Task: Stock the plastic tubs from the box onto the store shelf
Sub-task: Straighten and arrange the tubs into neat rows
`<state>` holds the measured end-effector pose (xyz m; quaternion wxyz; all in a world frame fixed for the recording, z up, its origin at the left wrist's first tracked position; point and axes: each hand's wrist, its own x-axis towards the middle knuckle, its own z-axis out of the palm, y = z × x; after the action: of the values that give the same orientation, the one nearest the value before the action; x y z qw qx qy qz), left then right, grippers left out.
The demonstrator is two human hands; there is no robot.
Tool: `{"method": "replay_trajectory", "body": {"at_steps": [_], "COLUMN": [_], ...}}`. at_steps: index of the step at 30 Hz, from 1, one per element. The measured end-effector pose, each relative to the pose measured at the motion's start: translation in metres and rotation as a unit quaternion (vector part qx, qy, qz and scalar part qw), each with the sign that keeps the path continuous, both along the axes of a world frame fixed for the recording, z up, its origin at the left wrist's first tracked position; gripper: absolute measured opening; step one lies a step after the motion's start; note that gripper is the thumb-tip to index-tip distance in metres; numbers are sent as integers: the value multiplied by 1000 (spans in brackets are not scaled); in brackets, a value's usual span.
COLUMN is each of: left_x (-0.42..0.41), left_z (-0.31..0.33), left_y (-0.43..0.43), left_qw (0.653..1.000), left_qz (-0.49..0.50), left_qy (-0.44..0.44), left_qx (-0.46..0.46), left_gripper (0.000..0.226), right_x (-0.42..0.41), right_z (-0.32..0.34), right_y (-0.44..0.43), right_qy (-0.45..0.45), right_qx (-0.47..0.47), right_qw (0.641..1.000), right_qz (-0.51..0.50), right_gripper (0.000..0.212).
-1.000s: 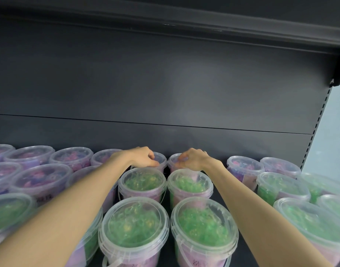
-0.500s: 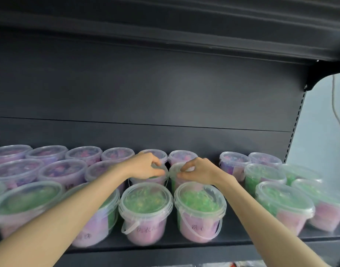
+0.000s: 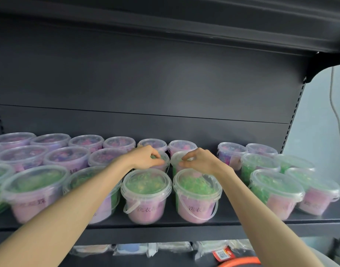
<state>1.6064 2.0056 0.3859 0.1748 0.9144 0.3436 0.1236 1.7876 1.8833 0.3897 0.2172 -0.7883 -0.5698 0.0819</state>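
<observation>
Pinching smooth round rims, seemingly, left hand (image 3: 146, 158) is gripping the left tub (image 3: 164, 159), right hand (image 3: 200, 160) the right tub (image 3: 175, 159); bare shelf (image 3: 227, 216) is showing beside.

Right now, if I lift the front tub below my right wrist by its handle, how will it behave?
The front tub looks filled to the lid, so probably heavy for its size. Its thin handle hangs loose, so it would likely swing. Its smooth wall may be slippery.
</observation>
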Motion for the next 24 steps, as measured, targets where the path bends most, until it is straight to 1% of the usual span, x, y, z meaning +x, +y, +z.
{"method": "replay_trajectory", "body": {"at_steps": [4,6,7,9,12,15,16,18,20,22,24], "left_x": [-2,-9,-14,-29,-52,-66,-69,-71,-71,-70,-68], "left_z": [2,2,2,-3,-21,-43,-50,-63,-71,-73,-78], "left_y": [-13,-26,-33,-51,-82,-105,-109,-113,-114,-115,-120], "left_qw": [1000,999,996,987,968,951,948,946,944,943,943], "left_qz": [19,21,22,23,-1,-18,-20,-23,-26,-23,-6], "left_qy": [-8,-45,-77,-142,-196,-202,-199,-205,-226,-244,-252], "left_qx": [15,17,29,70,156,234,247,249,237,224,220], "left_gripper": [30,30,29,28,32,40,41,42,41,39,41], "right_x": [-6,-13,-17,-29,-47,-58,-61,-67,-74,-79,-82], "right_z": [2,0,-2,-8,-20,-36,-43,-58,-67,-69,-68], "right_y": [-5,-14,-21,-40,-74,-97,-101,-107,-111,-111,-112], "right_qy": [8,15,19,10,-7,-19,-28,-24,-13,-6,9], "right_qx": [3,25,46,97,160,185,186,207,240,238,218], "right_qw": [1000,1000,999,995,987,982,982,978,970,971,975], "right_qz": [-2,-4,-7,-6,-4,-3,3,-1,-20,-30,-44], "right_gripper": [35,38,38,34,29,35,40,45,45,46,50]}}
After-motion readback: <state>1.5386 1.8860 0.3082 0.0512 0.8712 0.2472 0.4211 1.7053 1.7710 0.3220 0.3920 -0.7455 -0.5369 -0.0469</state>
